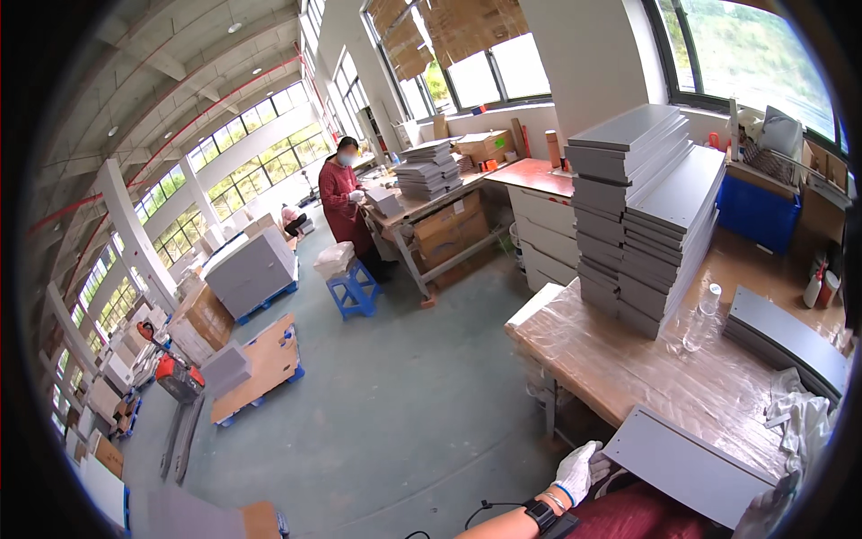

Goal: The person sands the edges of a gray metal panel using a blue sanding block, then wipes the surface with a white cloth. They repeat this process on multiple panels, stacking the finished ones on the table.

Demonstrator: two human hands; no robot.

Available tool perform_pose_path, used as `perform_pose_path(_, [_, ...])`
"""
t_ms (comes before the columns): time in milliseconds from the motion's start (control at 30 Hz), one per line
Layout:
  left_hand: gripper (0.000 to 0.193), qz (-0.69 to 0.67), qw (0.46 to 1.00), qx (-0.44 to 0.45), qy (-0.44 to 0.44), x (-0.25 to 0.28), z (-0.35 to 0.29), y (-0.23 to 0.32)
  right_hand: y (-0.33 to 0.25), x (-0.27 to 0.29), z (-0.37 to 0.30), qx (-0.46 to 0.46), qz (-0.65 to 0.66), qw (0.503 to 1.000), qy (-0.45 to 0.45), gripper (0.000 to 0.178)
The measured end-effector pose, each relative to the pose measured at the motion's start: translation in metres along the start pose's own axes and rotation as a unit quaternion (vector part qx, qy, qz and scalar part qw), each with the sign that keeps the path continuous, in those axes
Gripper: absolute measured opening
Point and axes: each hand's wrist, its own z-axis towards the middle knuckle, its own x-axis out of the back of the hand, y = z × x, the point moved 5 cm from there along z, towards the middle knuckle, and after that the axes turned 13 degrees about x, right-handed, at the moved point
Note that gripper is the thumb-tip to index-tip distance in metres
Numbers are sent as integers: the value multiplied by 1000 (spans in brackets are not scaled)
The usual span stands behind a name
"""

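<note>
A flat grey panel with small holes near its end lies tilted across the near edge of the work table, close to my body. My left hand, in a white glove, has its fingers closed on the panel's left end. A whitish, glove-like shape meets the panel's right end; I take it as my right hand, but its fingers are hidden. Tall stacks of similar grey panels stand on the far part of the table. A smaller pile lies at the right.
Clear film covers the table, where a clear bottle stands. Crumpled white cloth lies at the right edge. A masked co-worker stands at another bench beside a blue stool. A pallet jack is on the left floor.
</note>
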Motion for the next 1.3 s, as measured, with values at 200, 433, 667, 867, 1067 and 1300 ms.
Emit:
perform_pose_path(200, [38,25,998,35,-48,-2,-2,-6,22,7,-16,-47,31,998,-14,55])
perform_pose_path(433, [29,18,998,24,-46,-43,-24,-11,9,-26,-21,-28,3,999,-27,56])
perform_pose_path(667, [44,-9,998,33,-56,-42,-29,-10,9,-33,-20,-30,11,998,-45,52])
perform_pose_path(867, [56,-43,998,43,-36,-46,-30,-10,10,-31,-19,-35,11,999,-32,45])
perform_pose_path(1067, [53,-77,995,34,-51,-43,-17,-6,4,-39,-3,-36,-2,998,-43,46])
perform_pose_path(1300, [52,-109,985,76,-110,-36,2,-13,23,-13,-10,-59,-62,996,28,44])
